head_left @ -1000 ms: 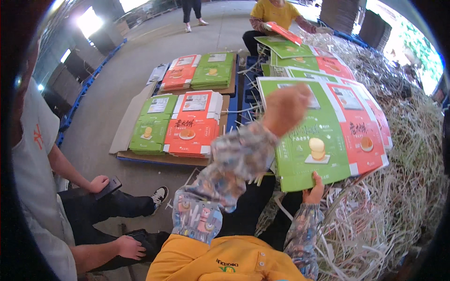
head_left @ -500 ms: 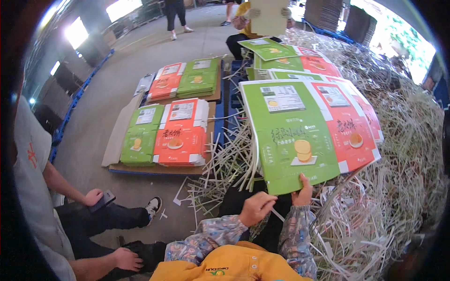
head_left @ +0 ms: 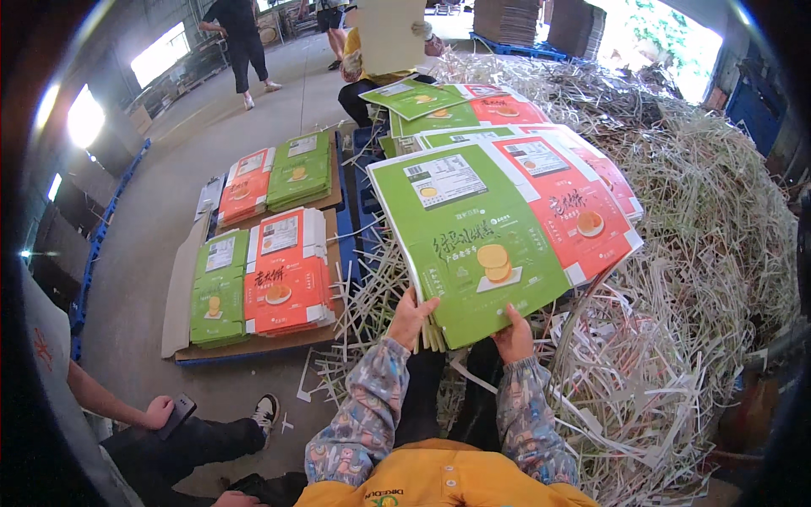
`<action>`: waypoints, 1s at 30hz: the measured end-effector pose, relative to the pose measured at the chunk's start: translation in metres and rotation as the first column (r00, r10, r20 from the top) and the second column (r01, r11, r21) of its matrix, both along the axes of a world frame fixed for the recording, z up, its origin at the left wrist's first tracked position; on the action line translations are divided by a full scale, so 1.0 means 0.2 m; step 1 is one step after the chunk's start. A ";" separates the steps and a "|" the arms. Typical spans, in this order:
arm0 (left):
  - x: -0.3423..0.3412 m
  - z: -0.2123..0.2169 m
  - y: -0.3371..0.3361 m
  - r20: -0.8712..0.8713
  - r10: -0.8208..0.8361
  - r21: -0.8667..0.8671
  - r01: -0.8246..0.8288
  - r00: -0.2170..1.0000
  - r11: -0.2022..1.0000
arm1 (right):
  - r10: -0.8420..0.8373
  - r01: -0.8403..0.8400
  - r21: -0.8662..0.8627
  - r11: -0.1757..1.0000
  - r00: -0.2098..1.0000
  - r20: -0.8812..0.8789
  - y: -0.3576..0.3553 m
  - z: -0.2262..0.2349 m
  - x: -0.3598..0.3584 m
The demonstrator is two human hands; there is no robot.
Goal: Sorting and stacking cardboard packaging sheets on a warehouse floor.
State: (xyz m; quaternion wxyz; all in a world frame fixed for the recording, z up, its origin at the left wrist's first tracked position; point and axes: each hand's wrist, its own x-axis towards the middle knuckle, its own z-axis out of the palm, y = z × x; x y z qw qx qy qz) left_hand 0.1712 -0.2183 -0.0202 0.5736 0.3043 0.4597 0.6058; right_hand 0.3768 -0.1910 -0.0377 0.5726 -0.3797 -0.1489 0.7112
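Observation:
A large printed cardboard sheet (head_left: 473,279), green on the left and orange-red on the right, lies tilted on top of a stack in front of me. My left hand (head_left: 410,321) grips the sheet's lower left edge, thumb on the printed face and other fingers hidden beyond the edge. At the near edge my right hand (head_left: 514,338) pinches the same sheet, its thumb on top and fingers underneath. Narrow paper strips (head_left: 432,335) hang just below the left edge. How many sheets lie between my fingers cannot be seen.
On the left, a blue pallet (head_left: 253,351) bears piles of green cartons (head_left: 221,283) and red cartons (head_left: 291,279). Shredded strips (head_left: 676,253) heap up on the right. A seated person (head_left: 169,414) holds a phone at the lower left. Another person holds a pale board (head_left: 389,38) beyond the stack.
My left hand has moved from in front of the stack to the sheet's left edge and closed on it. My right hand stays at the near edge. The view has shifted right.

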 end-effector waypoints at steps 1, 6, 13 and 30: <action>-0.03 -0.01 0.00 0.052 0.008 -0.012 -0.007 0.999 1.000 | -0.049 0.049 0.012 0.999 0.998 0.033 -0.01 0.01 0.01; -0.05 -0.03 0.06 0.106 -0.008 -0.028 0.011 0.994 1.000 | -0.590 0.317 0.553 0.771 0.682 0.432 0.21 0.28 0.17; 0.02 0.05 0.07 0.259 -0.041 -0.055 0.057 0.965 0.997 | -0.364 -0.308 0.710 0.633 0.691 0.624 0.65 1.60 0.05; -0.07 0.07 0.02 0.240 -0.117 -0.002 0.121 0.964 0.993 | -0.143 0.106 0.130 0.986 0.937 0.320 -0.24 -0.01 0.16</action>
